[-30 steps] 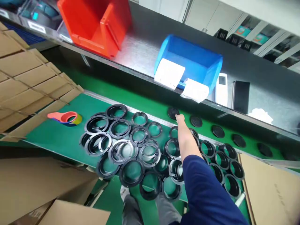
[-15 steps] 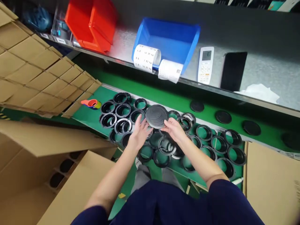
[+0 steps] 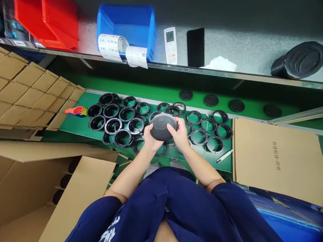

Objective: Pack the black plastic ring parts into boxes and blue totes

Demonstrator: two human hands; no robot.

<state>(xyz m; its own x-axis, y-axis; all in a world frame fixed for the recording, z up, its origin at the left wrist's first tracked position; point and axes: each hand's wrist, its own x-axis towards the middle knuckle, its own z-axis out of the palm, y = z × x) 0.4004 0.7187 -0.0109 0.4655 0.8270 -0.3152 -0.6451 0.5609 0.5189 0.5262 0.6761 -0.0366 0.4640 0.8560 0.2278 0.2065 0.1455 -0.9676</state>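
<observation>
Both grips have changed on the black disc [image 3: 159,125]: my left grip [image 3: 152,138], spread just beside it half a second ago, has closed on its left edge, and my right thumb has moved from the rim onto the face. Now my left grip pinches the left and lower edge, while my right grip [image 3: 180,133] clamps the right side, thumb on top; the fingers underneath are hidden from me. I have the disc nearer my body than the blue bin [image 3: 151,30] and a little to the right of it, above the black rings [image 3: 106,98] on the desk [image 3: 80,126].

I judge it light and fairly stiff, perhaps slightly rubbery, and hardly fragile. Its smooth face might let a thumb slide, so I'd take it by opposite sides of the rim.

It looks round and matte black, with shallow curved ridges, a small mark near the middle and a greyish sheen on its far edge.
</observation>
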